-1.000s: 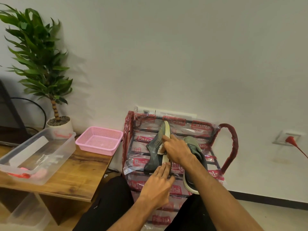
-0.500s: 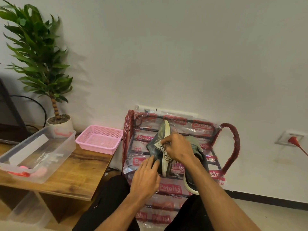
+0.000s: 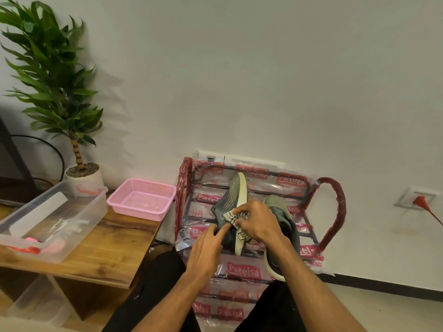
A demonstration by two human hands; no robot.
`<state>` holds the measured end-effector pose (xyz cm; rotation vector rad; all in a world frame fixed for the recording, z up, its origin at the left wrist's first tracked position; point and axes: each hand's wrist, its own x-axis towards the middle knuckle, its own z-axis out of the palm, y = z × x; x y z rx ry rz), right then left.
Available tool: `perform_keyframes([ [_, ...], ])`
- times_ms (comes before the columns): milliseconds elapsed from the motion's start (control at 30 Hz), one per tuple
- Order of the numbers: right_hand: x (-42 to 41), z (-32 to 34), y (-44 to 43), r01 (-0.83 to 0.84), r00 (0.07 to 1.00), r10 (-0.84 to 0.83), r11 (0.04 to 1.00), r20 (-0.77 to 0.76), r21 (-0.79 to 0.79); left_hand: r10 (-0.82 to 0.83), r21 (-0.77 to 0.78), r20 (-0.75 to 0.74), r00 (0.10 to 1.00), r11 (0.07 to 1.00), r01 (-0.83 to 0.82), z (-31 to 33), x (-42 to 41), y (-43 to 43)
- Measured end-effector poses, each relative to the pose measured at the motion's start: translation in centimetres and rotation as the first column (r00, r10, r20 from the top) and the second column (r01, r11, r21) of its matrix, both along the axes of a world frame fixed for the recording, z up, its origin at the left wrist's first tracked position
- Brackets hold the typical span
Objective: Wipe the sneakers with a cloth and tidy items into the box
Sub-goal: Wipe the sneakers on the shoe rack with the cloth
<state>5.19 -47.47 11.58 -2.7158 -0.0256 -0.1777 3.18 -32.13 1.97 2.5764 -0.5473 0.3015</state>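
Note:
Two grey-green sneakers lie on a plastic-wrapped red rack point(image 3: 332, 207). The left sneaker point(image 3: 233, 192) is tipped on its side, its pale sole facing right. The right sneaker point(image 3: 286, 224) sits beside it, partly hidden by my forearm. My right hand point(image 3: 257, 220) grips a white cloth with dark stripes point(image 3: 236, 224) against the left sneaker's side. My left hand point(image 3: 207, 248) rests with straight fingers on the same sneaker near its heel. A clear plastic box point(image 3: 79, 226) stands on the wooden table at the left.
A pink mesh basket point(image 3: 141, 200) sits at the wooden table's point(image 3: 115, 250) back right corner. A potted plant point(image 3: 81, 173) stands behind the box. Red and pink items lie inside the box. A wall socket with a red plug point(image 3: 420, 201) is at the right.
My left hand moved left along the sneaker toward its heel. My right hand shifted slightly down with the cloth, which now shows more plainly below the fingers.

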Motion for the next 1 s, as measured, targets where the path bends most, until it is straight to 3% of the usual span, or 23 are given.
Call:
perform_keyframes([
  [267,-0.9,0.4,0.8,-0.011,0.993,-0.001,0.995,0.118,0.099,-0.07,-0.032,0.12,0.99,0.997,0.074,1.1,-0.7,0.6],
  [400,-0.7,-0.3,2.6,-0.05,0.995,0.053,0.998,0.085,-0.043,-0.092,-0.02,0.179,0.98,0.995,0.097,0.9,-1.0,0.7],
  [567,0.4,-0.8,3.4,0.059,0.985,-0.012,0.96,0.171,-0.273,-0.076,0.064,0.245,0.966,0.996,0.062,0.8,-1.0,0.8],
  [800,0.9,1.8,2.4,-0.053,0.988,0.032,0.989,-0.152,-0.135,-0.069,0.008,0.233,0.97,0.998,0.069,0.9,-1.3,0.5],
  [1000,1.3,-0.1,2.7,0.076,0.995,-0.061,0.973,0.073,-0.219,-0.078,0.085,0.225,0.971,0.995,0.061,1.4,-1.2,0.3],
])
